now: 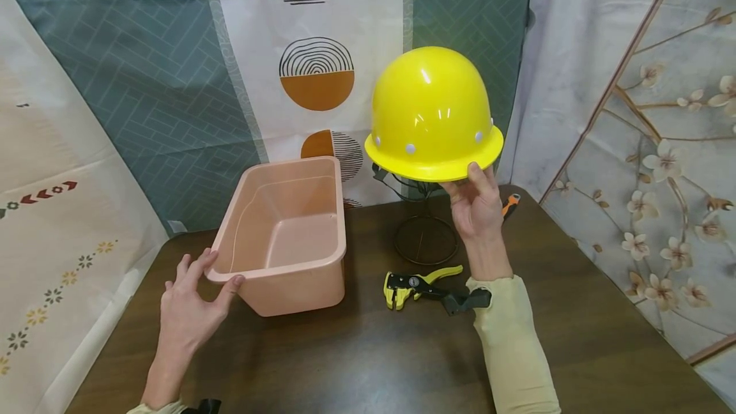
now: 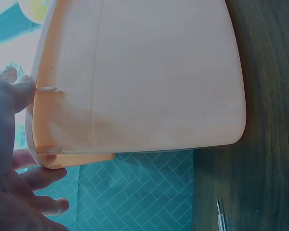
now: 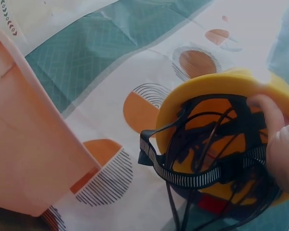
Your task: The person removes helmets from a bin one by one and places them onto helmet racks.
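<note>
A yellow hard hat [image 1: 431,107] is held up above the back of the table by my right hand [image 1: 477,209], which grips its brim. In the right wrist view the black straps and headband [image 3: 197,178] show inside the shell. My left hand [image 1: 186,312] holds the near left corner of a pink plastic basin [image 1: 299,289]. The left wrist view shows the thumb [image 2: 24,91] against the rim and the other fingers spread around the corner. The basin's inside, as far as the head view shows, holds nothing.
Below the hat stands a black wire stand [image 1: 427,264] with a round base. Yellow and black wire strippers [image 1: 422,285] lie in front of it. An orange-handled tool [image 1: 510,203] is partly hidden behind my right hand. A slim metal tip [image 2: 220,219] shows beyond the basin.
</note>
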The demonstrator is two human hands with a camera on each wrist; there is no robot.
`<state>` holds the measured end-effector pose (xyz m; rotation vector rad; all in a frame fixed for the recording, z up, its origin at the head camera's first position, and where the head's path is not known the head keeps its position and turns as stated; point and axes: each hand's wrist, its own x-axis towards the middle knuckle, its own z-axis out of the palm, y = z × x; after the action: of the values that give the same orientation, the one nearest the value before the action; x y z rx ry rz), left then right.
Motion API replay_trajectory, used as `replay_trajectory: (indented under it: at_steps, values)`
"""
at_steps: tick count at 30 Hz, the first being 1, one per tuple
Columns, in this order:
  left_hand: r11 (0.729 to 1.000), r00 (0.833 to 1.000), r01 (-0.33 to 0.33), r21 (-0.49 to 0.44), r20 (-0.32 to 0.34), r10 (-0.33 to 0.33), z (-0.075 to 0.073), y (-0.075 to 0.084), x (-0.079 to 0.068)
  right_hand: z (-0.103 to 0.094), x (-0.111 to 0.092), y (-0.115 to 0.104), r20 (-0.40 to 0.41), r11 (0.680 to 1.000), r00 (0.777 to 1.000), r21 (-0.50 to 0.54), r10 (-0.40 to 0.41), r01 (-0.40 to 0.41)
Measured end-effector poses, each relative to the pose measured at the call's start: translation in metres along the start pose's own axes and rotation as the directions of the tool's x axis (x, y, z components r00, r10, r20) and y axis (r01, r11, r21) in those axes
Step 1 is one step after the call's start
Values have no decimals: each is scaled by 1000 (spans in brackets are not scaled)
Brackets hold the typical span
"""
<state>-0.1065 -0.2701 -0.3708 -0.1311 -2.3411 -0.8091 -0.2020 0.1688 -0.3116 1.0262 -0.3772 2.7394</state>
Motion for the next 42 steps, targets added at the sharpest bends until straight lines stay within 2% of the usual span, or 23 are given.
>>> replay_trajectory:
  at_steps: [9,17,27,34,42]
  values:
    - [1000,1000,5,5,4,-5,-1,0,1,-7,-5,0,16,1000,1000,-3,15,-15]
    - [1000,1000,0,10,-2,0,0,-1,0,-15,-13,1,-13,1000,1000,12,26,-25]
    - [1000,1000,-7,2,-9,7,0,0,0,-21,-18,2,-9,999,999,23,34,-34]
    - [1000,1000,1,9,6,-1,0,2,1,-25,-22,0,10,999,999,17,38,-38]
    - [1000,1000,0,10,0,0,0,2,0,-28,-24,3,-5,999,999,-2,50,-50]
